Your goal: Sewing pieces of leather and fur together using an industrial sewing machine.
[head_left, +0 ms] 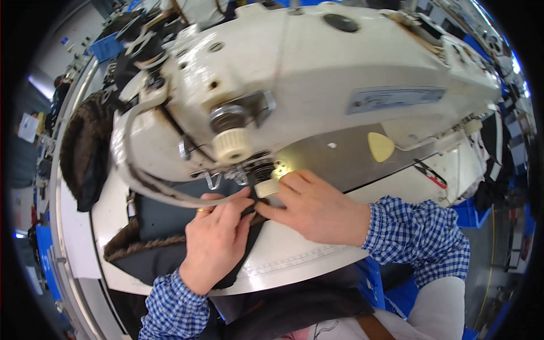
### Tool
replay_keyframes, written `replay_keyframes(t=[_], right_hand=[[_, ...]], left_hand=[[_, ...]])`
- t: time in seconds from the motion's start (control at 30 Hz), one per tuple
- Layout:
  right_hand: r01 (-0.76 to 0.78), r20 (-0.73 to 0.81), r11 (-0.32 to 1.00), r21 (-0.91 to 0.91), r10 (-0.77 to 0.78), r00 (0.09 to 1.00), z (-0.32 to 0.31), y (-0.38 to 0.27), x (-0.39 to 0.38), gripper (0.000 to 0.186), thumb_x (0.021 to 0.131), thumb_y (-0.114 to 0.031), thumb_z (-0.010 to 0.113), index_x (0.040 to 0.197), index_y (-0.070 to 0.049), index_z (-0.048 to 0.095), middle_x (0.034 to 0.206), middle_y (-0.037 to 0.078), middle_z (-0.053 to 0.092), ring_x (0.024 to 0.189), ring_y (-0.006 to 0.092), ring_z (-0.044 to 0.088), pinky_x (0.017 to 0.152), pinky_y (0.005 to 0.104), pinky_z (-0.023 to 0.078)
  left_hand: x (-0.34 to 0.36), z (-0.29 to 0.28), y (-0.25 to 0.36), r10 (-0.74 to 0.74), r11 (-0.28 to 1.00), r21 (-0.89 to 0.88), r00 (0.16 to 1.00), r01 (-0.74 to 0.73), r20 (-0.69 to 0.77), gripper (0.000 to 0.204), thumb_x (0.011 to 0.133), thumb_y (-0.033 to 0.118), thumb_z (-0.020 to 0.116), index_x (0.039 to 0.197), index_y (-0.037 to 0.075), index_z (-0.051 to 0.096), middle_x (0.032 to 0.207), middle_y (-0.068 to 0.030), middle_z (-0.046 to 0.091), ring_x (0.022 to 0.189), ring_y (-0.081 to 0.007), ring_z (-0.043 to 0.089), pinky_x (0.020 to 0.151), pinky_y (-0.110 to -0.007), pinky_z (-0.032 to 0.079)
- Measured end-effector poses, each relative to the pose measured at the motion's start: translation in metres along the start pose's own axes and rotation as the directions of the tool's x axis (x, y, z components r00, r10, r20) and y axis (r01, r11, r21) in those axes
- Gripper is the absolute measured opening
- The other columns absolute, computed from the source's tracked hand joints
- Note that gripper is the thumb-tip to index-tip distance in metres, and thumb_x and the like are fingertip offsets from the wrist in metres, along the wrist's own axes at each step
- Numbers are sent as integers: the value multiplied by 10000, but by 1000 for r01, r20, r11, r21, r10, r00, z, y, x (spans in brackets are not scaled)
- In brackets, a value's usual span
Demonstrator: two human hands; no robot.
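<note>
**Feeding dark fabric under the needle**

Dark fabric (170,226) sits right below the sewing machine (317,73) head. Left hand (212,243) fingers pinch its edge, right hand (317,209) fingers press it flat beside the foot. I'd keep fingertips clear and the feed even.

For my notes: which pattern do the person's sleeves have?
Blue and white check, on the sleeves, clearest in the head view.

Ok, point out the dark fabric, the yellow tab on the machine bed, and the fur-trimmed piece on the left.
dark fabric (161,218), head view, flat panel left of hands.
yellow tab (380,146), head view, its middle.
fur-trimmed piece (85,153), head view, brown fur edge.
</note>
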State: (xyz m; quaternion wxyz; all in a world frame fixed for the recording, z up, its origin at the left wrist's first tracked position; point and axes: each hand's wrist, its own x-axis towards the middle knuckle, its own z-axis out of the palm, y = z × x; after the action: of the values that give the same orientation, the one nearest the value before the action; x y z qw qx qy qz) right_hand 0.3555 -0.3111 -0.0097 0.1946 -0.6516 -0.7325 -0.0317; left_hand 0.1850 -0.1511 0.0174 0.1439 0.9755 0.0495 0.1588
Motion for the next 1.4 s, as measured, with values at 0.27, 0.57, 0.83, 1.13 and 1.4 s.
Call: replay_keyframes(t=[0.27,0.57,0.83,1.13,1.4], right_hand=[[-489,-353,819,-301,380,855,-65,36,-75,370,821,-104,743,1177,-40,667,1189,129,686,995,299,642,874,400,551],[-311,-258,927,-209,255,932,-45,54,-47,340,854,-59,725,1187,-24,668,1084,92,714,960,264,647,827,360,564],[-194,-241,902,-386,104,965,-41,46,-35,427,776,-28,664,1203,-34,672,1067,77,689,952,260,666,830,341,573],[-228,-247,818,527,405,881,-17,16,-13,198,916,34,710,1100,-39,702,1032,87,702,861,167,697,737,276,564],[-324,-140,762,561,472,870,12,10,-3,141,913,4,692,1051,-17,675,916,114,667,736,232,658,676,312,531]], left_hand=[[-10,2,11,46,987,157,996,-35,-71,330,726,32,790,1055,31,771,1194,-83,736,859,-245,660,797,-351,563],[-11,4,14,54,985,167,993,-36,-106,341,727,19,758,1066,45,776,1173,-88,735,867,-235,647,809,-348,558],[-12,1,11,91,989,124,993,-81,-76,431,660,19,796,1090,24,762,1200,-107,723,906,-256,664,736,-326,546],[-12,2,12,74,993,93,996,-69,-58,425,693,72,680,1101,-31,736,1228,-142,694,933,-231,603,764,-329,555],[-13,4,14,30,997,70,991,-21,-131,372,760,49,800,1128,36,749,1163,-81,729,909,-242,666,750,-333,554]])
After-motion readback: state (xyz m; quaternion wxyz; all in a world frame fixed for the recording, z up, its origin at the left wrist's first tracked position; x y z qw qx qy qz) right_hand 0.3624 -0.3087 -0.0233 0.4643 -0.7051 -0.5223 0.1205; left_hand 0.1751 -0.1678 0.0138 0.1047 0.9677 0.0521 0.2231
